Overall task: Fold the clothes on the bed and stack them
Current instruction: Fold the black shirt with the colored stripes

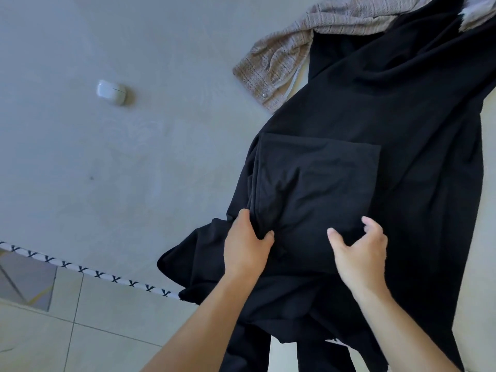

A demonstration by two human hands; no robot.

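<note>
A folded black garment (316, 183) lay as a rough rectangle on top of a larger black garment (402, 116) spread across the grey bed sheet (94, 157). The left hand (245, 248) pinched the folded piece's near left edge, thumb on top and fingers tucked under a bunched fold. Just to the right of that grip, the right hand (359, 251) hovered with fingers spread and loosely bent, grasping nothing; whether its fingertips touched the cloth was hard to tell. Beyond both hands, past the far end of the black cloth, a beige knitted top (281, 65) lay crumpled, partly under the larger garment. Well off to the left of the grip, a white earbud case (111, 91) sat on the sheet.
</note>
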